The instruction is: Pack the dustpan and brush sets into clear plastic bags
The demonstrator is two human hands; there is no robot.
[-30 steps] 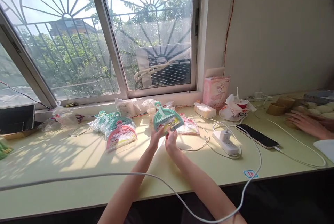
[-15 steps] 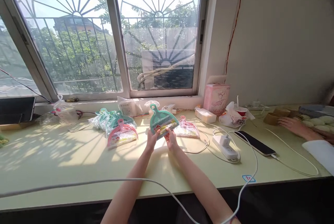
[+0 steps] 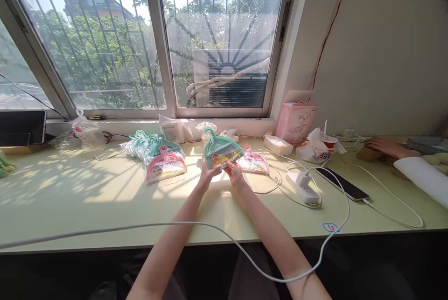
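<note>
Between my two hands I hold a green dustpan [image 3: 221, 145] in clear packaging, raised above the table with its handle pointing up. My left hand [image 3: 207, 173] grips its lower left edge, and my right hand [image 3: 234, 171] pinches the lower right. Its printed label and brush bristles face me. Behind it on the right lies a pink dustpan [image 3: 255, 162], partly covered. To the left another wrapped pink dustpan [image 3: 165, 167] leans against a pile of green dustpans [image 3: 149, 145].
A white power strip [image 3: 303, 190], a phone [image 3: 345, 184] and loose cables are on the right. A pink box [image 3: 297, 122] stands near the window. A white cable crosses before my forearms. At far right is another person's hand [image 3: 381, 146].
My view has tilted down, so the table edge sits higher. The dustpan stays in both hands, slightly turned. The other person's hand has shifted.
</note>
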